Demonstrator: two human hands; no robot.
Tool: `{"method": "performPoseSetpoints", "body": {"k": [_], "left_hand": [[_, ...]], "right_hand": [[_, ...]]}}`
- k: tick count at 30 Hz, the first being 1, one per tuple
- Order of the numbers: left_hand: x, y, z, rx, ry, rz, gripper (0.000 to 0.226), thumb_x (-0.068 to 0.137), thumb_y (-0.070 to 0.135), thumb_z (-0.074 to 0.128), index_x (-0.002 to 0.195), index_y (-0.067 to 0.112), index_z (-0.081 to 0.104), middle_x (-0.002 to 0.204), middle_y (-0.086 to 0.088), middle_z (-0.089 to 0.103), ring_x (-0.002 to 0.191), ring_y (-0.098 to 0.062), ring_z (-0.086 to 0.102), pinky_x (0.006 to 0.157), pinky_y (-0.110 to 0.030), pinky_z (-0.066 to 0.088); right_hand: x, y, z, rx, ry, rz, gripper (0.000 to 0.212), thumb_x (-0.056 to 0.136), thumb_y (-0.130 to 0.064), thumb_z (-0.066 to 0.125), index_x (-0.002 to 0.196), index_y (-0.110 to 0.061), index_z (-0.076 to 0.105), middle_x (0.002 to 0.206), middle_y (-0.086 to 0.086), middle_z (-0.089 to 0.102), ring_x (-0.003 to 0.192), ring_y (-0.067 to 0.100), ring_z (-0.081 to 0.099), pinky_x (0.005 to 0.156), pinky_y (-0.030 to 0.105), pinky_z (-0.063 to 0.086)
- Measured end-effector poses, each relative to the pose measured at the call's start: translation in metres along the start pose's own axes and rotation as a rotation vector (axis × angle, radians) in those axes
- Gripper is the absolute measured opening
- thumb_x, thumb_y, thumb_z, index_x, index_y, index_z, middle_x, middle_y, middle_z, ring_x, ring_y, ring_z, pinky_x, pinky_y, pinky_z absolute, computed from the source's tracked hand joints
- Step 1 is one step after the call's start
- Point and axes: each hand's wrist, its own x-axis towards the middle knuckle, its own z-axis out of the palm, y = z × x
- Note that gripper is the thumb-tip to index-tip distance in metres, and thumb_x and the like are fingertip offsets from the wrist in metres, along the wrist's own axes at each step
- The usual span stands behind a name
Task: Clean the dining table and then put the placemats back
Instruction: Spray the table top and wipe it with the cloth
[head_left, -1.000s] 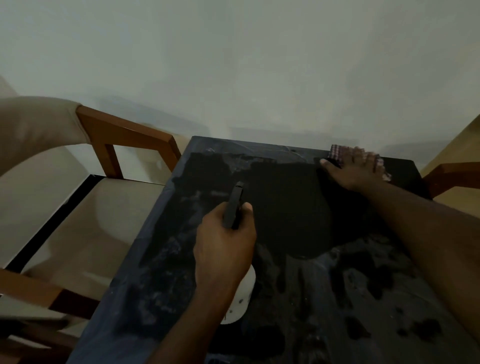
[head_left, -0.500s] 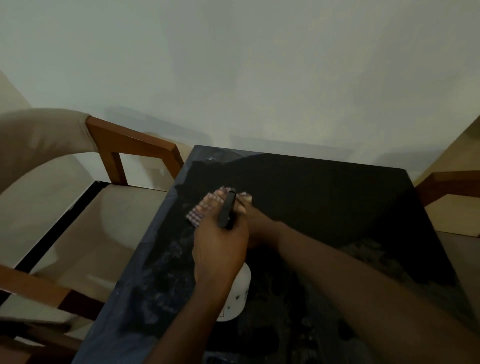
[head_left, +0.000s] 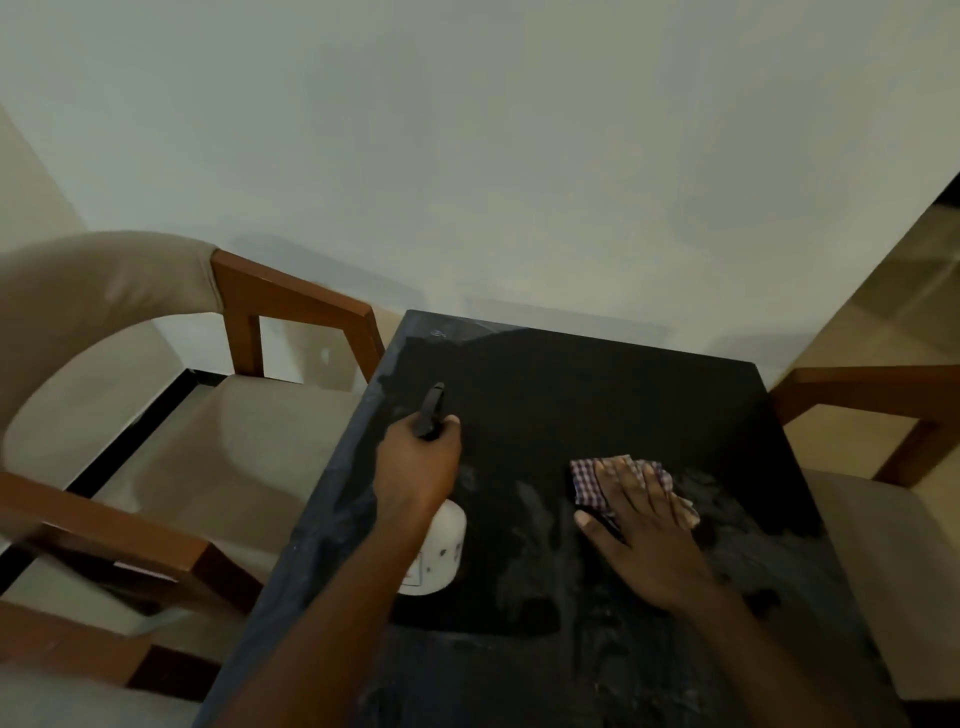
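Tabletop (head_left: 597, 395) black and glossy, with pale wet smears across the near half and a darker far half. Checked purple-white cloth (head_left: 589, 480) crumpled at 2 o'clock from table centre, right hand (head_left: 644, 525) flat on it, fingers straight. Left hand (head_left: 415, 467) at 9 o'clock, curled round white spray bottle (head_left: 441, 551), dark trigger pointing up.

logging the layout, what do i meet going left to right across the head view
cushioned chair → left hand gripping the spray bottle → right hand pressing the checked cloth → second chair
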Motion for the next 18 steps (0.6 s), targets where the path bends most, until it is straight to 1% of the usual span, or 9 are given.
{"method": "performPoseSetpoints", "body": {"k": [3,4,7,9,11,14,16,17,18], "left_hand": [[0.025,-0.009,-0.041,0.008,0.004,0.063,0.024,0.102,0.037,0.065,0.093,0.015,0.069,0.085,-0.016,0.074,0.071,-0.026,0.070,0.067,-0.038,0.059],[0.032,-0.012,-0.052,0.026,0.003,0.087,0.025,0.102,0.039,0.064,0.095,0.015,0.069,0.086,-0.015,0.074,0.072,-0.027,0.071,0.065,-0.036,0.058],[0.050,-0.017,-0.067,0.022,-0.039,0.128,0.027,0.103,0.042,0.063,0.096,0.016,0.069,0.085,-0.012,0.073,0.074,-0.028,0.071,0.068,-0.038,0.058],[0.056,-0.020,-0.066,0.020,-0.054,0.153,0.027,0.103,0.043,0.063,0.092,0.019,0.068,0.082,-0.009,0.072,0.074,-0.026,0.072,0.069,-0.039,0.059],[0.060,-0.022,-0.063,0.051,-0.038,0.185,0.027,0.101,0.045,0.064,0.088,0.022,0.068,0.076,-0.003,0.072,0.069,-0.018,0.071,0.066,-0.037,0.058],[0.059,-0.029,-0.059,0.068,-0.021,0.207,0.024,0.100,0.039,0.067,0.080,0.025,0.067,0.066,0.002,0.067,0.057,-0.009,0.064,0.059,-0.029,0.046],[0.062,-0.034,-0.059,0.058,0.017,0.223,0.027,0.099,0.034,0.069,0.075,0.024,0.064,0.061,0.002,0.062,0.055,-0.009,0.060,0.057,-0.027,0.043],[0.065,-0.036,-0.061,0.034,0.030,0.229,0.029,0.099,0.032,0.070,0.072,0.024,0.063,0.058,0.000,0.061,0.053,-0.010,0.058,0.054,-0.028,0.043],[0.066,-0.037,-0.063,-0.008,0.030,0.232,0.031,0.099,0.033,0.070,0.071,0.023,0.063,0.057,-0.001,0.061,0.050,-0.011,0.058,0.052,-0.031,0.045]], "right_hand": [[0.002,-0.032,-0.001,0.010,0.004,0.074,0.092,0.087,-0.093,0.014,0.162,-0.049,-0.016,0.170,-0.017,-0.027,0.155,0.016,-0.034,0.128,0.049,-0.016],[0.006,-0.044,0.000,0.005,0.005,0.070,0.093,0.088,-0.093,0.016,0.163,-0.048,-0.014,0.171,-0.016,-0.026,0.156,0.017,-0.033,0.128,0.049,-0.017],[0.028,-0.086,0.011,0.005,0.004,-0.001,0.094,0.088,-0.094,0.016,0.164,-0.047,-0.012,0.172,-0.015,-0.024,0.156,0.018,-0.033,0.127,0.049,-0.017],[0.050,-0.122,0.020,-0.013,-0.013,-0.075,0.093,0.089,-0.093,0.015,0.165,-0.045,-0.010,0.174,-0.012,-0.022,0.157,0.022,-0.032,0.128,0.052,-0.017],[0.071,-0.165,0.029,-0.034,-0.023,-0.191,0.090,0.093,-0.090,0.015,0.166,-0.043,-0.008,0.174,-0.007,-0.022,0.157,0.025,-0.032,0.128,0.054,-0.014],[0.105,-0.221,0.028,-0.075,-0.098,-0.431,0.080,0.103,-0.070,0.028,0.167,-0.037,-0.009,0.175,-0.003,-0.020,0.156,0.023,-0.032,0.128,0.053,-0.016],[0.143,-0.240,0.018,-0.115,-0.134,-0.541,0.078,0.104,-0.061,0.036,0.168,-0.034,0.000,0.176,0.000,-0.011,0.159,0.024,-0.024,0.129,0.053,-0.012],[0.167,-0.241,0.013,-0.128,-0.122,-0.563,0.076,0.104,-0.063,0.034,0.167,-0.035,0.005,0.177,-0.001,-0.006,0.160,0.025,-0.018,0.130,0.054,-0.010],[0.192,-0.232,0.008,-0.132,-0.104,-0.541,0.075,0.102,-0.068,0.029,0.167,-0.036,0.007,0.177,-0.001,-0.003,0.162,0.027,-0.013,0.130,0.055,-0.007]]}}
